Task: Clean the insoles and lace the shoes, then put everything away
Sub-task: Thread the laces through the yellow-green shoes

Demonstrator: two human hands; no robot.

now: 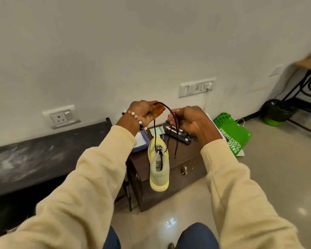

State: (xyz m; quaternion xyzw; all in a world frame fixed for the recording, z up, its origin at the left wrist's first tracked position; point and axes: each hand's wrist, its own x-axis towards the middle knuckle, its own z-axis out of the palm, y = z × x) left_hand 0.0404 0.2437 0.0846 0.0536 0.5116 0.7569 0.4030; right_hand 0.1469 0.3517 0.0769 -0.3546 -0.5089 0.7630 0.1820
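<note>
**Hands drawing up a dark lace over the yellow shoe**

The left hand (144, 111) is pinching the thin dark shoelace (170, 115) at its raised loop, while the right hand (188, 121) is curling round both strands just beside it. The lace is running down into the eyelets of the pale yellow mesh sneaker (159, 168), which is standing on the dark brown wooden worktop (190, 157), its heel overhanging the near edge. A black rectangular case (178, 136) is lying towards the far edge.
</note>
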